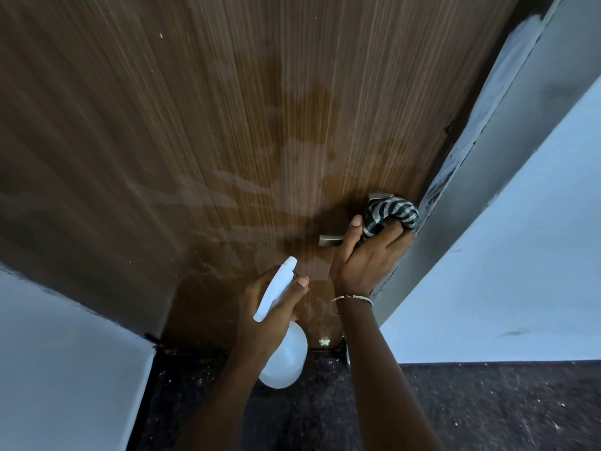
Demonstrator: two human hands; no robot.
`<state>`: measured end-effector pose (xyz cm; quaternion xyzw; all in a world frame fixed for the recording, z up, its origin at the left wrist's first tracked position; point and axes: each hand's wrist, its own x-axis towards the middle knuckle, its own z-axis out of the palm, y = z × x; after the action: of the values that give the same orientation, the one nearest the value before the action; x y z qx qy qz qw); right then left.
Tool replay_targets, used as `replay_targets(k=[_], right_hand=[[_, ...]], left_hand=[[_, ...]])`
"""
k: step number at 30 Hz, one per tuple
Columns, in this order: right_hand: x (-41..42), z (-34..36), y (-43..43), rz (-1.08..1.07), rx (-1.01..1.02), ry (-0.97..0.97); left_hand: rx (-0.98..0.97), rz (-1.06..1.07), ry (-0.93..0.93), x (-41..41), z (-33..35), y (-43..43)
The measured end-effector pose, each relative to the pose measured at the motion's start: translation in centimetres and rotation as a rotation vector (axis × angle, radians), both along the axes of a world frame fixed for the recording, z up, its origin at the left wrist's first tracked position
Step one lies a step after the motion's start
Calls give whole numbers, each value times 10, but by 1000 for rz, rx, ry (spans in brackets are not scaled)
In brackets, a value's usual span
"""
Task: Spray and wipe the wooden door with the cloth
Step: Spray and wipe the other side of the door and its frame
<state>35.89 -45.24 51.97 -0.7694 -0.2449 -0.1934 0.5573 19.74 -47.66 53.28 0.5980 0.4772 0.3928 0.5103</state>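
Head view, looking down the face of a closed wooden door (195, 109). The door's grain lines run along its height, from the top of the frame to the dark speckled floor (487, 408). Pale wet streaks and darker damp patches mark the middle of the panel, above a metal handle (330, 239).

The cloth (392, 213) — black-and-white striped, bunched into a ball — is at the door's right edge. It is pressed against the handle's plate, just beside the grey door frame (520, 141). The right hand (364, 258) grips it: the fingers are curled round the bunched cloth and the thumb (356, 222) is stretched upward beside it. A thin bracelet (351, 298) circles that wrist.

The left hand (257, 323) holds a white spray bottle (286, 356) lower down, near the middle of the frame and apart from the door face. The bottle's long axis slants from the round body at the bottom to the spray head at the top. The nozzle points up and toward the damp wood below the handle. The fingers are wrapped round the bottle's neck, and one fingertip (303, 281) lies at the front of the spray head. The bottle is opaque, so what it contains cannot be told.

Pale walls (520, 271) flank the door on both sides.
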Motion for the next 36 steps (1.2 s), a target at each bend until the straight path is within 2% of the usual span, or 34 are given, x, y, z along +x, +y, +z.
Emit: replay_targets(k=[5,9,11,13,16,18,21,24,26,32,34,36], right_hand=[[7,9,-3,-54,-56,11],[14,14,-5,-72,-75,126],[12,20,-7,-100,10,297],[19,21,-8,-113,21,547],[36,22,-15,-1,39,916],[31,25,-21,21,78,845],[6,37,-25,-4,177,448],[-2,34,-17,58,-85,142],[0,28,-15,65,-182,87],[10,17,-14,67,-269,-25],[17,19,-15,38,-287,-23],[23,21,-17,-1,-264,60]], left_hand=[[28,36,39,6,-12,4],[-71,-47,-33,14,4,1],[-110,-95,-61,20,14,-3],[-88,-61,-25,25,13,-6],[-85,-34,-4,29,15,-6],[-116,-33,17,30,18,-8],[-136,-47,27,28,20,-10],[-128,-90,10,26,26,-12],[-125,-59,-4,26,25,-12],[-164,-38,-13,26,24,-6],[-179,-27,-7,25,23,-6],[-214,-29,-21,24,20,-7]])
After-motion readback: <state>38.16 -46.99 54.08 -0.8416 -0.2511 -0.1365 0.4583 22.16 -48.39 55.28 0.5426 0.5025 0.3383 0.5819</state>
